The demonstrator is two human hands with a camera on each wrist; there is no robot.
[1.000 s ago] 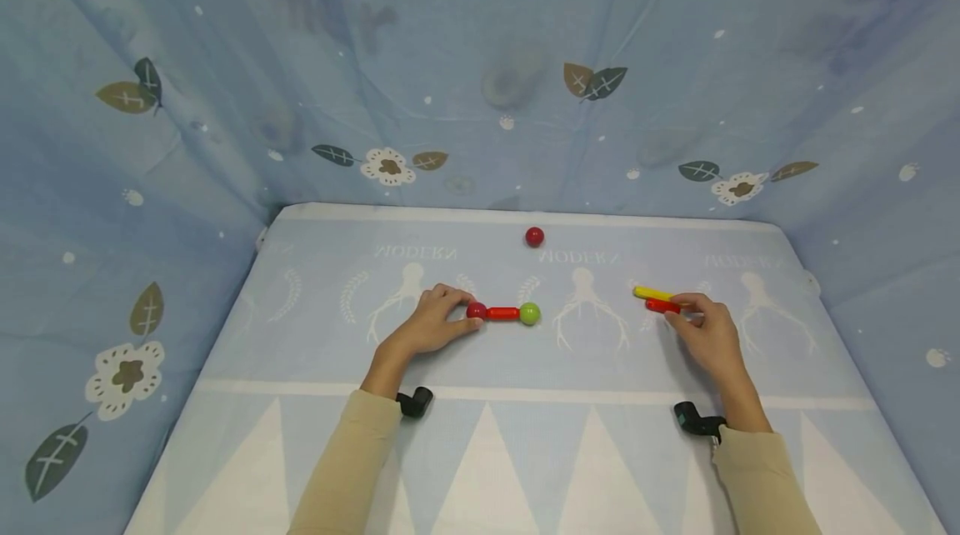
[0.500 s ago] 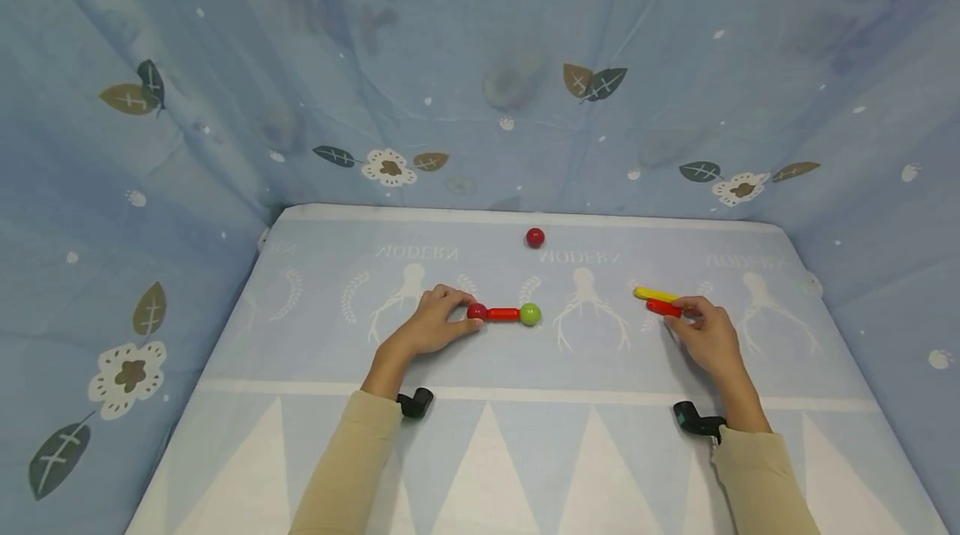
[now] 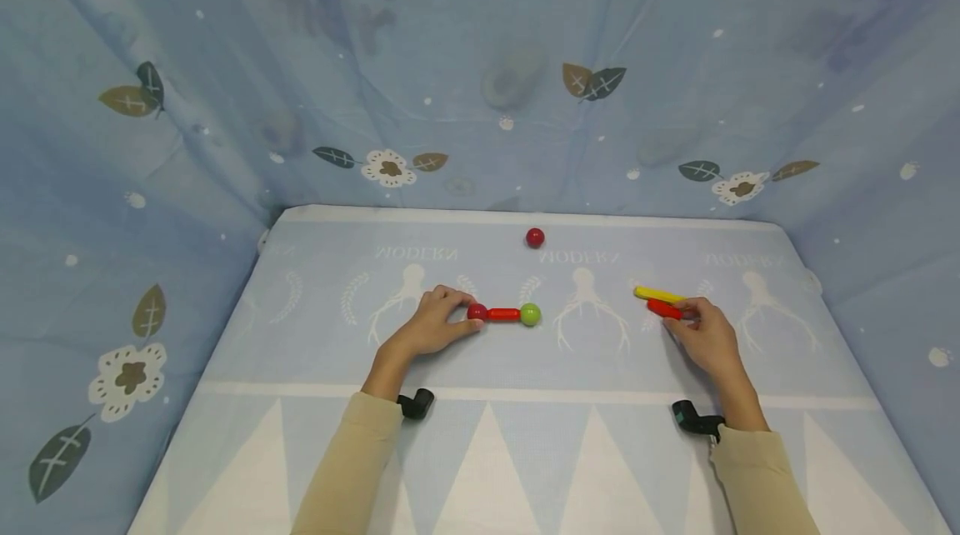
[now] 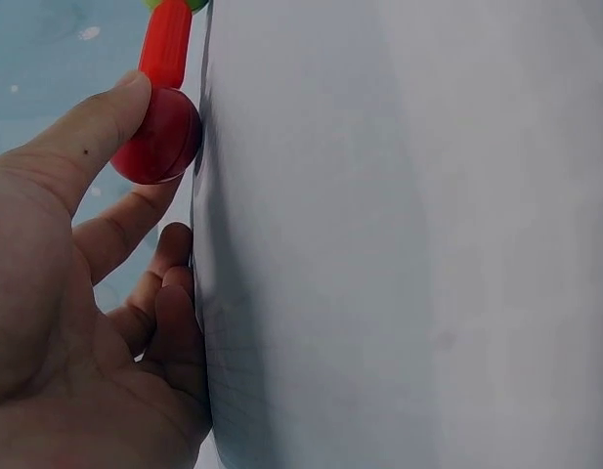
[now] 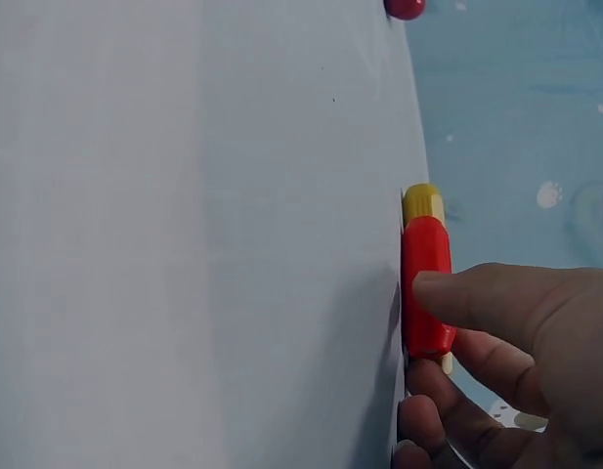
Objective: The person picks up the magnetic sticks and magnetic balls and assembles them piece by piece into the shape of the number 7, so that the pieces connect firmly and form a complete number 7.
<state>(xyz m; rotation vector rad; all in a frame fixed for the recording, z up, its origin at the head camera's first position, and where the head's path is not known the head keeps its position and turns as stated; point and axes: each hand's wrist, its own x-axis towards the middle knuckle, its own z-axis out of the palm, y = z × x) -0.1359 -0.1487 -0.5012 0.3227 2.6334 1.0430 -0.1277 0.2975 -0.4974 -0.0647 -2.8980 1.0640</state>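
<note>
My left hand [image 3: 431, 324] pinches a dark red ball [image 4: 162, 137] between thumb and fingers. A short red rod [image 3: 503, 314] joins that ball to a green ball [image 3: 530, 314], so the three lie in a line on the table. To the right, my right hand [image 3: 707, 337] holds another short red rod [image 5: 427, 283] between thumb and fingers. Right beside this rod, on its far side, lies a longer yellow rod [image 3: 657, 293]; its far end is partly covered by the fingers.
A loose red ball [image 3: 535, 237] lies near the back edge of the table [image 3: 480, 360]. Blue patterned cloth [image 3: 480, 102] hangs behind and at both sides. Black wrist-worn devices [image 3: 696, 418] sit at both wrists, below beige sleeves.
The red rod in my right hand has turned slightly and shifted a little to the right against the yellow rod. My left hand and the joined balls stay in place.
</note>
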